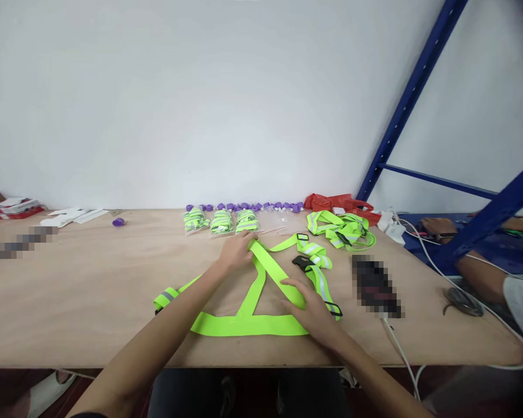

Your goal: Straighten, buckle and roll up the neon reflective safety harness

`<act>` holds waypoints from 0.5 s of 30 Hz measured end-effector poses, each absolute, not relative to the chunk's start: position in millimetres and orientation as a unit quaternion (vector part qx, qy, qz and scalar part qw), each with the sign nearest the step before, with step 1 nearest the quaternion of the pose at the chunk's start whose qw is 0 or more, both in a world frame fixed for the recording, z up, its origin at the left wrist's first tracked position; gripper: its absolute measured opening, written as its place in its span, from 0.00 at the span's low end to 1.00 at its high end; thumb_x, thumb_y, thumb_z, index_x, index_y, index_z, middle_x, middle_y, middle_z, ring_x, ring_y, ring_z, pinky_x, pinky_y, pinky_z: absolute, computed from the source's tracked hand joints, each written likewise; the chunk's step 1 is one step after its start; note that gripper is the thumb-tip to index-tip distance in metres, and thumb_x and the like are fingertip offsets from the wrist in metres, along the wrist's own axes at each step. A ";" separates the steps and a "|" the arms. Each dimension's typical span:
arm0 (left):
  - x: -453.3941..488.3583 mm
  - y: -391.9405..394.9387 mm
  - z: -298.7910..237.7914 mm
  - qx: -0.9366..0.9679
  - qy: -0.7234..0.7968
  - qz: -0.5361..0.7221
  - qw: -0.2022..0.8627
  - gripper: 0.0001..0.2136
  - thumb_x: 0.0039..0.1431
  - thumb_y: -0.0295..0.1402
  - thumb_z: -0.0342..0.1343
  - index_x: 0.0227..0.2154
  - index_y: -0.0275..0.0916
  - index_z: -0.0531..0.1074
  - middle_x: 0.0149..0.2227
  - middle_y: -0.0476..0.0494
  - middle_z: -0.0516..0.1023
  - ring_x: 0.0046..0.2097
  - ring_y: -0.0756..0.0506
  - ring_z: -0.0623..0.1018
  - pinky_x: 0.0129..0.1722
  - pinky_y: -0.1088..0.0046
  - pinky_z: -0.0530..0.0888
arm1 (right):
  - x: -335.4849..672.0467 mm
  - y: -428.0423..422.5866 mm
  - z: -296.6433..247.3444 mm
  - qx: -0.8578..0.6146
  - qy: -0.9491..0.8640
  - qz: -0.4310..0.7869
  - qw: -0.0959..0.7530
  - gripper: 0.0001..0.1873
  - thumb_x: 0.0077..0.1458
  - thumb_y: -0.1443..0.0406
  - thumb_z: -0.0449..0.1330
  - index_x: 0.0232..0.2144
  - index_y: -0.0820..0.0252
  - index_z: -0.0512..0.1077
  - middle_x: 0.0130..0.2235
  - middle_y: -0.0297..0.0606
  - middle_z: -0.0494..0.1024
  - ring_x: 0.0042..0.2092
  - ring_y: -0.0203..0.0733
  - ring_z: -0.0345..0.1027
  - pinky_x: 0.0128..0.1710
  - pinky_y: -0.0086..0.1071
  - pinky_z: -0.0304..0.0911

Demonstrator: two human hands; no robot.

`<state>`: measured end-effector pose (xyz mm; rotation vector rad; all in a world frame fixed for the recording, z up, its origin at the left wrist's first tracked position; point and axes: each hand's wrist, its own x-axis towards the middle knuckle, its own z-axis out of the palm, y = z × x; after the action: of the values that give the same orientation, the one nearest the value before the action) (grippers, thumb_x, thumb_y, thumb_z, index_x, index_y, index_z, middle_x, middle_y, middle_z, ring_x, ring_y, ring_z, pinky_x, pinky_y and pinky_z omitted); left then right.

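A fluorescent yellow-green reflective harness (255, 326) of wide straps lies spread on the table, with grey reflective stripes on some straps. At its upper end my left hand (237, 251) pinches a strap. My right hand (311, 313) is closed around the lower part of the same slanting strap, thumb on one side and fingers on the other. A black buckle (303, 263) sits on the harness, right of the strap, and a black slider (332, 309) lies just beyond my right hand. My left forearm hides part of the harness's left side.
Behind are bagged harnesses (222, 222), purple round pieces (244, 206), a red plastic bag (337, 202) and another loose harness (346, 232). A blurred dark device (377, 287) with a white cable and eyeglasses (464, 302) lie right. A co-worker's arm (479, 276) shows beyond the blue frame (407, 96).
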<state>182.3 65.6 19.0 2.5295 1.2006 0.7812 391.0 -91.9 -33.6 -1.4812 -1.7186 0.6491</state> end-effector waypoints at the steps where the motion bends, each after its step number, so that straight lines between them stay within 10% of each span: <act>1: 184.3 66.6 15.0 0.854 0.412 0.286 0.140 0.21 0.50 0.22 0.54 0.48 0.41 0.75 0.51 0.41 0.78 0.50 0.36 0.78 0.52 0.59 0.73 | 390.3 -91.9 -35.1 -0.574 -0.681 0.250 0.380 0.24 0.54 0.63 0.59 0.54 0.52 0.72 0.57 0.40 0.75 0.60 0.52 0.66 0.60 0.47 0.62; 11: 198.2 73.9 -11.6 0.756 0.407 0.414 0.302 0.27 0.57 0.31 0.57 0.60 0.38 0.62 0.56 0.35 0.76 0.53 0.37 0.78 0.52 0.59 0.76 | 391.7 -96.0 -37.5 -0.549 -0.706 0.248 0.371 0.33 0.56 0.72 0.48 0.63 0.54 0.68 0.43 0.42 0.75 0.44 0.45 0.71 0.49 0.40 0.68; 15: 176.4 85.0 1.5 0.780 0.387 0.395 0.293 0.39 0.48 0.42 0.67 0.63 0.39 0.61 0.68 0.33 0.60 0.69 0.31 0.59 0.67 0.52 0.59 | 393.1 -99.8 -34.9 -0.549 -0.691 0.273 0.383 0.30 0.59 0.71 0.48 0.61 0.53 0.70 0.43 0.41 0.76 0.45 0.45 0.71 0.51 0.40 0.67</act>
<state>176.4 85.0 1.5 2.0781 1.0300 1.0507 393.1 -99.8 -34.9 -1.3991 -1.7613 0.6956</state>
